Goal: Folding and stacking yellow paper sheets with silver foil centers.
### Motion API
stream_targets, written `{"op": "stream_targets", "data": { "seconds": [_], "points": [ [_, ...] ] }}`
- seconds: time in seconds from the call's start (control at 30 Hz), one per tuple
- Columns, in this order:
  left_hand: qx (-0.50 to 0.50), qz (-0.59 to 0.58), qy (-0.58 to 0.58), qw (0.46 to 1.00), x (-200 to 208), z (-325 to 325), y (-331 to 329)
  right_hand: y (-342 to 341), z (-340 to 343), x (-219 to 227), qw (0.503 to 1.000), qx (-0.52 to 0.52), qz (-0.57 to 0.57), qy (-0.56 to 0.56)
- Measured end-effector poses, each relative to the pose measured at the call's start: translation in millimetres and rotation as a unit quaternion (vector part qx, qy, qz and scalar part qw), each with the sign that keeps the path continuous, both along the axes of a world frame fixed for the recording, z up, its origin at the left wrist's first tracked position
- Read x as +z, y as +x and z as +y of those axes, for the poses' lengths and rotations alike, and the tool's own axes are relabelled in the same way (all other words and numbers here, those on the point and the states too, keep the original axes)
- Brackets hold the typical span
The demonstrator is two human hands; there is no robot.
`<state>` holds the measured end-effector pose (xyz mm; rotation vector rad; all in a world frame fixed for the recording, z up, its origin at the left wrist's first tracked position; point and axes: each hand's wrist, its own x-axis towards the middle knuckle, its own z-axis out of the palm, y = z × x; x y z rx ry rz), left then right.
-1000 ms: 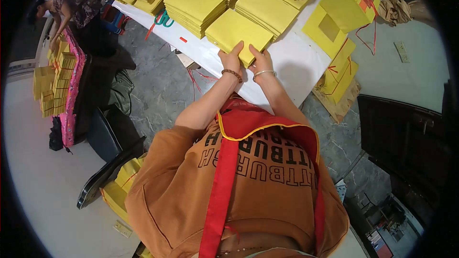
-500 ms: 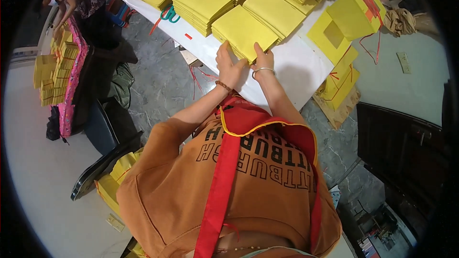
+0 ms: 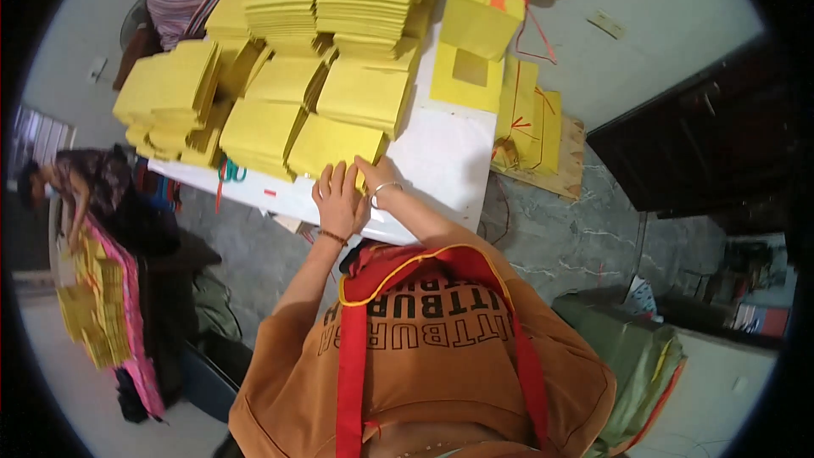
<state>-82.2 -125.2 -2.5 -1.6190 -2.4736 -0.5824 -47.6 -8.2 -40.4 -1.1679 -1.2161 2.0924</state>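
Note:
On the white table [image 3: 452,148], a low stack of flat yellow paper pieces [image 3: 337,141] lies at the near edge. My left hand [image 3: 341,202], a brown bead bracelet at its wrist, rests with outstretched fingers on the stack's near edge. Close beside it, my right hand [image 3: 378,178] is closed around the near right corner; a silver bangle circles that wrist. Its fingertips are partly hidden. Taller stacks of the same yellow paper [image 3: 363,92] stand just beyond and to the left.
Green-handled scissors [image 3: 231,171] lie at the table's left edge. A yellow box with red ribbon [image 3: 485,8] stands far right. Tied yellow bundles [image 3: 527,114] sit on a board beside the table. One person [image 3: 182,4] is behind the stacks, another [image 3: 93,191] at a pink-covered table.
The view has swung, so the table and stacks sit further left and lower, and a person in stripes shows behind. Both hands stay at the same stack's near edge.

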Motion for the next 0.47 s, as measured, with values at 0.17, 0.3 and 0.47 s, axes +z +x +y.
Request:
{"op": "stream_targets", "data": {
  "seconds": [0.17, 0.3, 0.47],
  "points": [
    [-0.011, 0.042, -0.007, 0.999, -13, -1, -2, 23, 10, 33, 0.951, 0.067, -0.201, 0.223],
    [-0.028, 0.006, -0.04, 0.999, 4, 3, -8, 57, 43, 58, 0.986, 0.086, -0.098, 0.106],
    [-0.029, -0.044, -0.044, 0.998, 45, 4, 4, 110, 112, 102, 0.986, 0.131, -0.067, 0.077]
  ]
}}
